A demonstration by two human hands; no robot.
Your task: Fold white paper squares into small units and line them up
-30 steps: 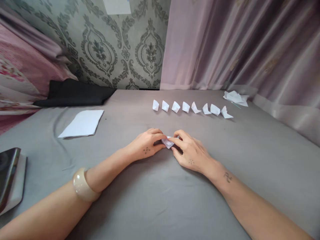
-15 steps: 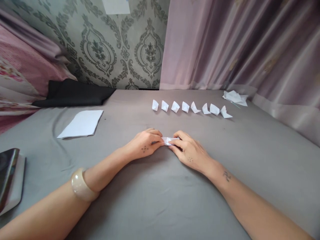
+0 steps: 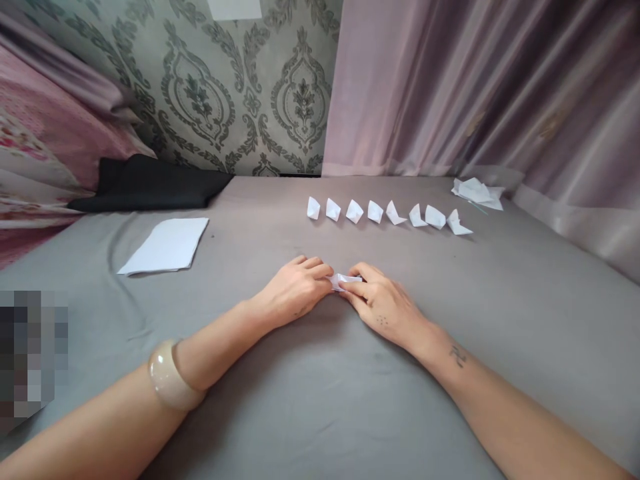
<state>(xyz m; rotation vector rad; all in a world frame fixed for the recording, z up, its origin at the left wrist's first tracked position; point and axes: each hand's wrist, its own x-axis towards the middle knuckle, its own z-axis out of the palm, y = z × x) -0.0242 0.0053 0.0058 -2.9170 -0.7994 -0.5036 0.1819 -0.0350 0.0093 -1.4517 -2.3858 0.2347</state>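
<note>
Between my hands, low over the grey cloth [image 3: 320,387], is a small folded white paper [image 3: 338,283]. My left hand [image 3: 300,287] grips its left end, with the fingertips bent over it and partly hiding it. At the right end, the thumb and fingers of my right hand [image 3: 383,300] pinch the paper. Beyond the hands stands a row of several small folded paper pieces, among them a pointed one [image 3: 395,213] and a squarish one [image 3: 375,211].
To the left lies a stack of white paper sheets [image 3: 165,247], with a folded black cloth [image 3: 155,183] behind it. Crumpled white papers [image 3: 477,193] rest at the far right by the curtain [image 3: 425,87]. A pixelated patch covers something at the left edge.
My left hand has rolled over, its fingers now curled further onto the paper. My right hand keeps its pinch. The whole view has shifted slightly.
</note>
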